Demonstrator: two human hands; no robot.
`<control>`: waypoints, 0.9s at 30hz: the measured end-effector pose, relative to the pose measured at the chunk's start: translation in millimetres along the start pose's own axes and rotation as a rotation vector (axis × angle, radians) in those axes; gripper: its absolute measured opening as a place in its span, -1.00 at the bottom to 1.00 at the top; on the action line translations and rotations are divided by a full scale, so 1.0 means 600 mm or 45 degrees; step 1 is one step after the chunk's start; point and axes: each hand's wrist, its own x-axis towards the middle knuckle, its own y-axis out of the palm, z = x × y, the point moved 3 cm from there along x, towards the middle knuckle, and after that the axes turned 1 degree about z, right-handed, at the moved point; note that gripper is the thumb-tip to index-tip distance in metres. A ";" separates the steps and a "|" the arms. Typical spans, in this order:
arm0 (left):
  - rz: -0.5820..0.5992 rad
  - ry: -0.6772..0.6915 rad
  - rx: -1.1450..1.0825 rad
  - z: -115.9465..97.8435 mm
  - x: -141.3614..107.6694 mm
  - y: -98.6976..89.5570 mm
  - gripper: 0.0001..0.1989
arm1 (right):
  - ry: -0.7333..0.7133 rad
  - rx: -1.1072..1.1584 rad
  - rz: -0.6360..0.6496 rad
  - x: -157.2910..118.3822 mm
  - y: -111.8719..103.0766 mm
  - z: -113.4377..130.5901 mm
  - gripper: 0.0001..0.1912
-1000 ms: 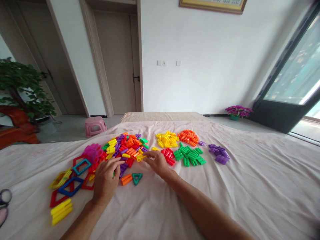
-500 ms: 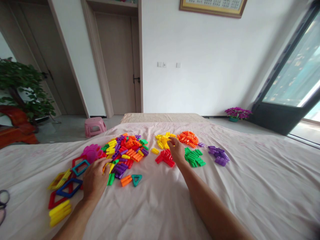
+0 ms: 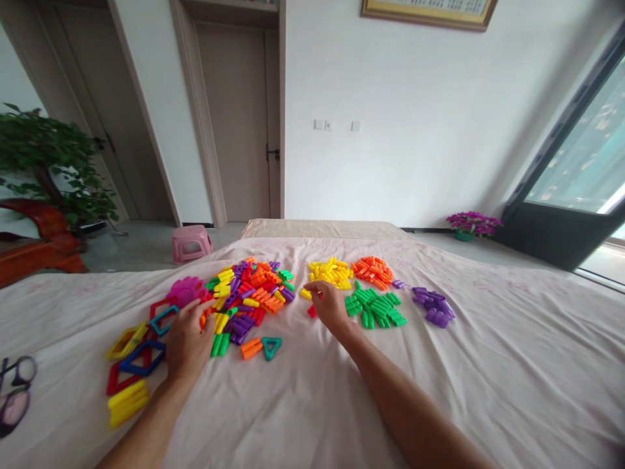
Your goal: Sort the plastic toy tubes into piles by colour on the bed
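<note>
My left hand (image 3: 189,335) is at the left edge of a mixed heap of coloured plastic pieces (image 3: 258,286), its fingers closed around an orange piece (image 3: 203,319). My right hand (image 3: 328,305) is over the red pieces (image 3: 311,312), mostly covering them; its fingers are bent together and what they hold, if anything, is hidden. Just beyond it lies a yellow pile (image 3: 329,272), with an orange pile (image 3: 374,271) to its right. Green pieces (image 3: 375,307) lie right of my right wrist, and purple ones (image 3: 433,306) are farther right.
Blue, red and yellow frame shapes (image 3: 141,358) and a pink flower-like piece (image 3: 185,290) lie left of the heap. Near me are yellow sticks (image 3: 127,402), an orange piece (image 3: 251,348) and a teal triangle (image 3: 271,348). Glasses (image 3: 17,391) rest at the far left.
My right hand has moved left and nearer from the yellow pile to the red pieces. The left hand stays by the heap. The view has shifted slightly, showing more of the glasses.
</note>
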 end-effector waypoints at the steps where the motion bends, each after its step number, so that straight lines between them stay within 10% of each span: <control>1: 0.014 -0.011 0.018 -0.001 0.000 0.000 -0.62 | -0.061 0.000 0.065 -0.007 0.007 0.015 -0.67; 12: 0.115 -0.073 0.076 -0.005 -0.005 0.002 -0.63 | -0.500 -0.061 0.524 -0.074 0.058 0.098 -0.67; 27: 0.142 -0.066 0.108 -0.013 -0.007 0.001 -0.65 | -0.481 -0.343 0.433 -0.066 0.067 0.091 -0.65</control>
